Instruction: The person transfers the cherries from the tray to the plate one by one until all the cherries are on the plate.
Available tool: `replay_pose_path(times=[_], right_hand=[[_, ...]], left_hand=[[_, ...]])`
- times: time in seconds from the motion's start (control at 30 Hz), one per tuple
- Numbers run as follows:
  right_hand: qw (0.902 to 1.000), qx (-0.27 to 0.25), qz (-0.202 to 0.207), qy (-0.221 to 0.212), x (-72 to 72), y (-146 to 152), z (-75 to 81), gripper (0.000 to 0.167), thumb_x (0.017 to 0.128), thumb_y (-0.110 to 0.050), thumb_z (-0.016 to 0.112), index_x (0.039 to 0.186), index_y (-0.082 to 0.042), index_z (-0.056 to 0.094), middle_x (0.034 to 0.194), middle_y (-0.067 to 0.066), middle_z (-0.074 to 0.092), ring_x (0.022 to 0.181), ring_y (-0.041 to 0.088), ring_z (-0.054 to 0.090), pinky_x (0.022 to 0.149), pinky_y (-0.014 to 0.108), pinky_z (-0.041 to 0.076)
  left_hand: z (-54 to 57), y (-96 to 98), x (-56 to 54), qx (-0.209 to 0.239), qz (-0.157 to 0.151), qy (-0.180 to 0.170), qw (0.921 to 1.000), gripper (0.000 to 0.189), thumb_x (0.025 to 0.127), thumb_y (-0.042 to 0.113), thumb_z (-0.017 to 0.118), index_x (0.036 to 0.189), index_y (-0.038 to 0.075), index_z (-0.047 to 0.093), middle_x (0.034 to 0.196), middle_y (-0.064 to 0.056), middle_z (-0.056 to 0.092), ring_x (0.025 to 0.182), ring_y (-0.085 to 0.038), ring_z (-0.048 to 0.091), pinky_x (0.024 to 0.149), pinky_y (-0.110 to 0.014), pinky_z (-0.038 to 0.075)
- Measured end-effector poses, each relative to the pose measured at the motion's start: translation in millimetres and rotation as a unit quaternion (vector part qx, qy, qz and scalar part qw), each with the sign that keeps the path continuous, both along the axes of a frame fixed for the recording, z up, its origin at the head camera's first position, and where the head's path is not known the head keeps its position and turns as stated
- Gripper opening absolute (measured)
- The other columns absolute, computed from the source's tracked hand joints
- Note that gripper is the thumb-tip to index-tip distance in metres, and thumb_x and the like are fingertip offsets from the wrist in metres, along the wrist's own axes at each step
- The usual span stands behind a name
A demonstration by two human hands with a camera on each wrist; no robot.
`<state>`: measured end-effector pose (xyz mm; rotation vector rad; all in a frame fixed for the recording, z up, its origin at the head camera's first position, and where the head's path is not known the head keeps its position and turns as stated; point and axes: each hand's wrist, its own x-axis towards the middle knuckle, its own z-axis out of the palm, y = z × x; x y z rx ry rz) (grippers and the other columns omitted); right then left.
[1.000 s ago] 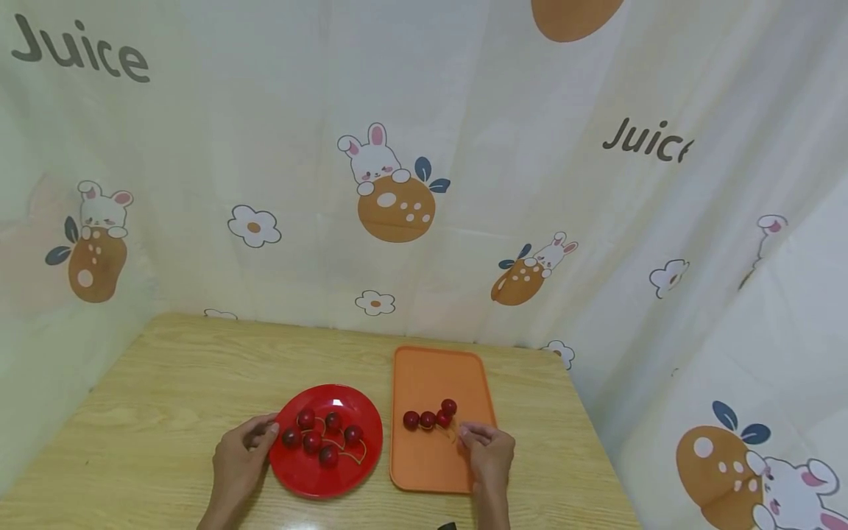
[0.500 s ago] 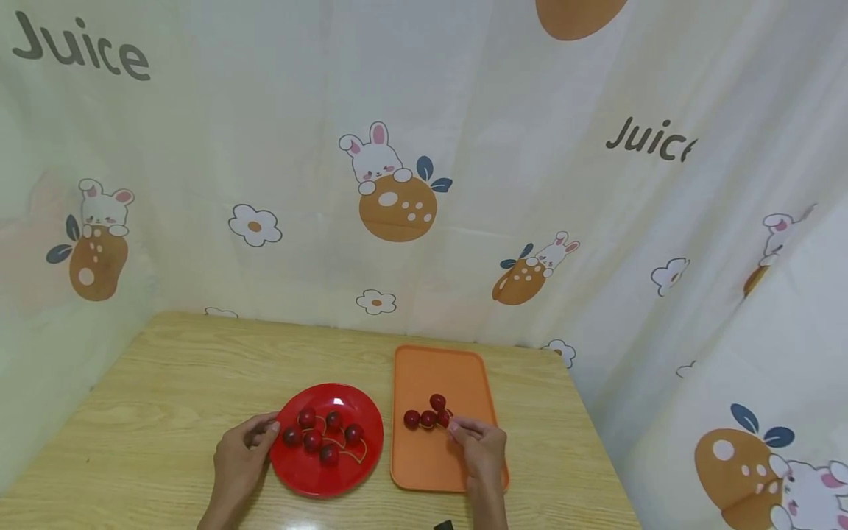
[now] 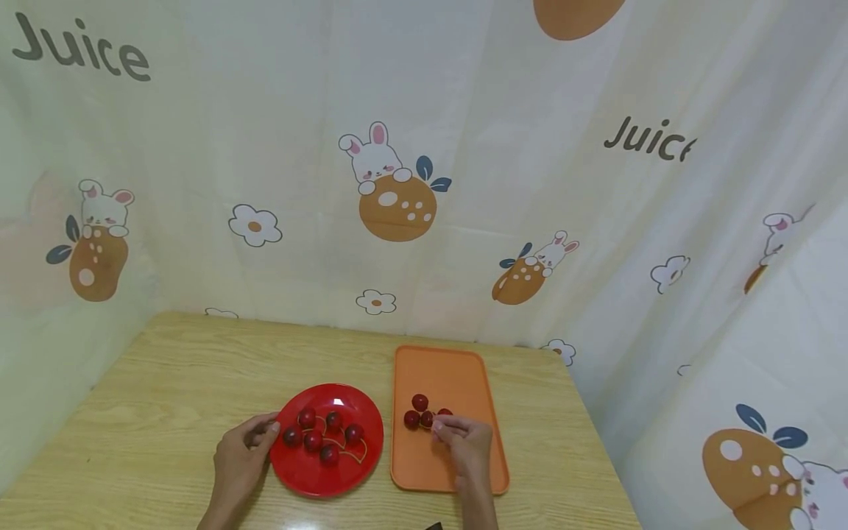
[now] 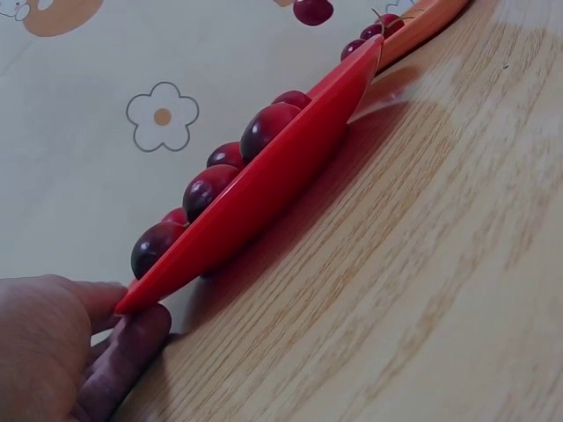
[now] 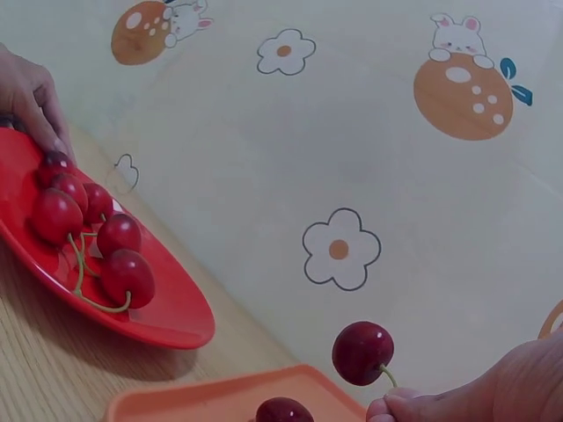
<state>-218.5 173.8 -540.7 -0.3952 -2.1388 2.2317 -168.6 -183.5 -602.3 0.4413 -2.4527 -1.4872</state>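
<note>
My left hand (image 3: 240,458) pinches the left rim of a red plate (image 3: 291,471), thumb above and a finger below in the left wrist view. Several dark red cherries (image 3: 313,441) with stems lie on that plate. Over the orange tray (image 3: 424,467), my right hand (image 3: 469,447) pinches the stem of one cherry (image 5: 362,353). This cherry hangs clear of the tray, also seen high in the left wrist view. Other cherries (image 3: 411,419) lie on the tray just left of my right fingertips, one partly hidden by the hand.
Both the plate and the tray rest on a wood-grain table (image 3: 199,368), side by side with a narrow gap. A printed curtain (image 3: 298,162) stands behind the table and along its sides. A small dark object (image 3: 433,526) shows at the bottom edge.
My right hand has moved left over the tray, and the cherry on its stem has shifted left with it. My left hand and the plate have stayed in place.
</note>
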Motion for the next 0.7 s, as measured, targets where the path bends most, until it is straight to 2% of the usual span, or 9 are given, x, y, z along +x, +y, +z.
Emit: replay_pose_path(times=[0.23, 0.47, 0.7], right_hand=[[0.9995, 0.005, 0.030, -0.003, 1.3, -10, 2.4, 0.021, 0.095, 0.014, 0.073, 0.113, 0.025, 0.072, 0.090, 0.016, 0.083, 0.070, 0.009, 0.075, 0.068, 0.024, 0.061], [0.9990, -0.003, 0.039, 0.020, 4.5, -25, 3.3, 0.018, 0.092, 0.018, 0.072, 0.108, 0.027, 0.071, 0.092, 0.027, 0.081, 0.066, 0.009, 0.073, 0.067, 0.024, 0.062], [0.9980, 0.012, 0.050, 0.035, 8.2, -38, -2.2, 0.014, 0.091, 0.017, 0.074, 0.103, 0.023, 0.075, 0.090, 0.026, 0.081, 0.068, 0.012, 0.075, 0.067, 0.025, 0.063]], left_hand=[[-1.7, -1.1, 0.0, -0.006, -0.001, 0.008, 1.0000, 0.027, 0.106, 0.018, 0.072, 0.130, 0.007, 0.079, 0.112, -0.014, 0.081, 0.080, 0.002, 0.064, 0.071, -0.018, 0.051], [-2.8, -1.7, 0.3, 0.001, -0.002, 0.009, 1.0000, 0.027, 0.106, 0.017, 0.072, 0.130, 0.007, 0.079, 0.113, -0.014, 0.081, 0.080, 0.003, 0.065, 0.071, -0.018, 0.051], [-5.8, -1.7, 0.7, -0.004, -0.003, 0.011, 0.9999, 0.027, 0.106, 0.018, 0.072, 0.130, 0.007, 0.079, 0.113, -0.014, 0.081, 0.079, 0.002, 0.065, 0.072, -0.019, 0.051]])
